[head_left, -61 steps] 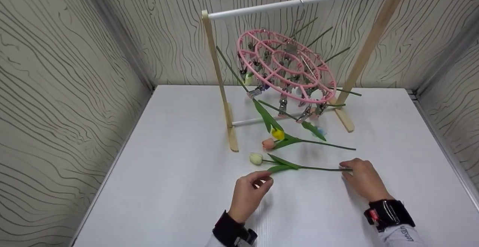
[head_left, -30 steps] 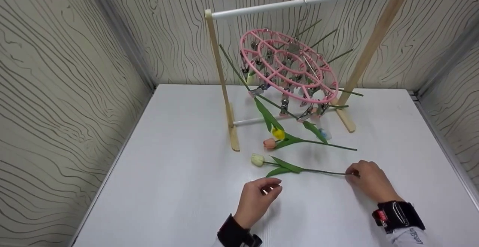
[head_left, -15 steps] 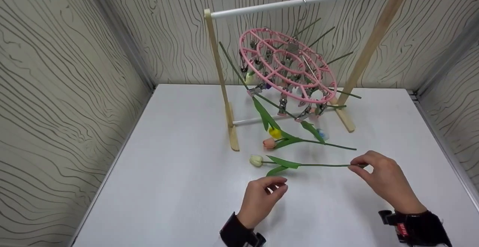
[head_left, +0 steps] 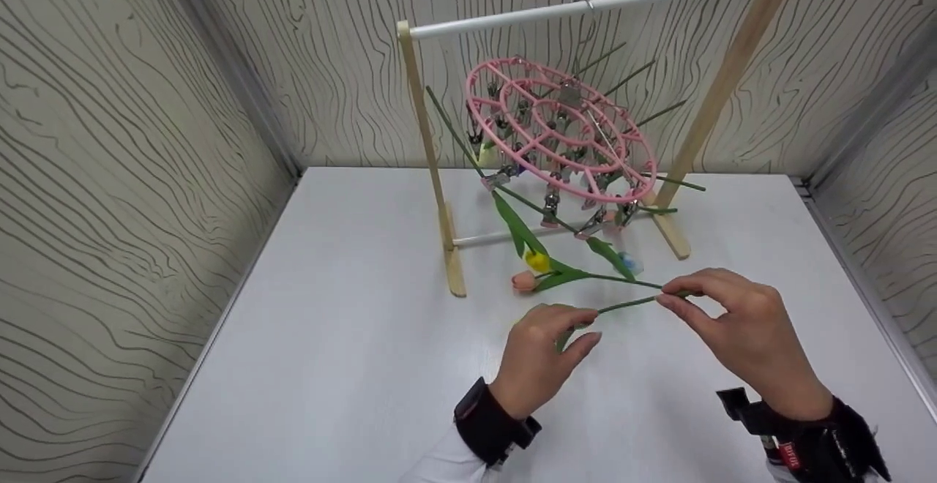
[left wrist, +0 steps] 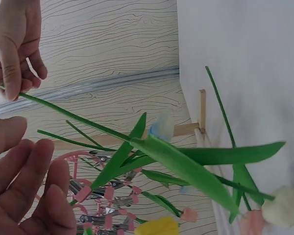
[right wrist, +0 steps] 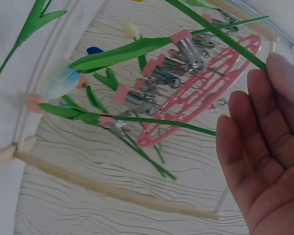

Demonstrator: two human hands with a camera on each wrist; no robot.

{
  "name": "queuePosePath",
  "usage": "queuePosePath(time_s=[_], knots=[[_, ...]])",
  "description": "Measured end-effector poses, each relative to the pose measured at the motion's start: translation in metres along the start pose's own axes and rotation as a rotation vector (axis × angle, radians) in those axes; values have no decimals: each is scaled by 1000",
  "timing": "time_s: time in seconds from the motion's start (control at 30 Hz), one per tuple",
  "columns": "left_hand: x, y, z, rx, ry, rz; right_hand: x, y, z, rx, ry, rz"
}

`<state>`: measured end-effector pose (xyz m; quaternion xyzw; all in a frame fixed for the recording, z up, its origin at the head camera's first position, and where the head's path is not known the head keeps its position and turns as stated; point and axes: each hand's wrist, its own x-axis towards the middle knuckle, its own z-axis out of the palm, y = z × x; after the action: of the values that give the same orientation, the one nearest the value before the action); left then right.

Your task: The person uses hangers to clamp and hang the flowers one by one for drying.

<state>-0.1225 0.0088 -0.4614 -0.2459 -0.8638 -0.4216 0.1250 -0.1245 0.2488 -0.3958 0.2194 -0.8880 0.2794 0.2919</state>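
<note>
My right hand [head_left: 754, 329] pinches the stem end of a white artificial tulip [left wrist: 282, 205] between thumb and fingers, raised off the table. My left hand [head_left: 538, 355] is beside its leaves, thumb and index finger apart; in the left wrist view its loosely bent fingers do not touch the stem. The left hand hides the white bloom in the head view. A peach tulip [head_left: 523, 281] lies on the table just beyond. Above it hangs a yellow tulip [head_left: 536, 260], clipped to a round pink clip hanger [head_left: 564, 185].
The hanger hooks over the white bar [head_left: 512, 20] of a wooden stand with a right post [head_left: 732, 80]. Several tulips hang from its metal clips, stems sticking out sideways. A blue-and-white bloom [right wrist: 63, 81] hangs low. The white table [head_left: 329, 337] meets patterned walls behind.
My right hand has pinched the white tulip's stem end and lifted it from the table, towards the peach tulip's stem. My left hand has moved right and forward, beside the leaves.
</note>
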Motion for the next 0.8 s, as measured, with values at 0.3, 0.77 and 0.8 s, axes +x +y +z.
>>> queuePosePath(time_s=[0.3, 0.77, 0.8], knots=[[19, 17, -1, 30, 5, 118, 25, -28, -6, 80, 30, -197], [18, 14, -11, -72, 80, 134, 52, -57, 3, 202, 15, -307], [17, 14, -13, -84, 96, 131, 53, -57, 4, 223, 17, -298]])
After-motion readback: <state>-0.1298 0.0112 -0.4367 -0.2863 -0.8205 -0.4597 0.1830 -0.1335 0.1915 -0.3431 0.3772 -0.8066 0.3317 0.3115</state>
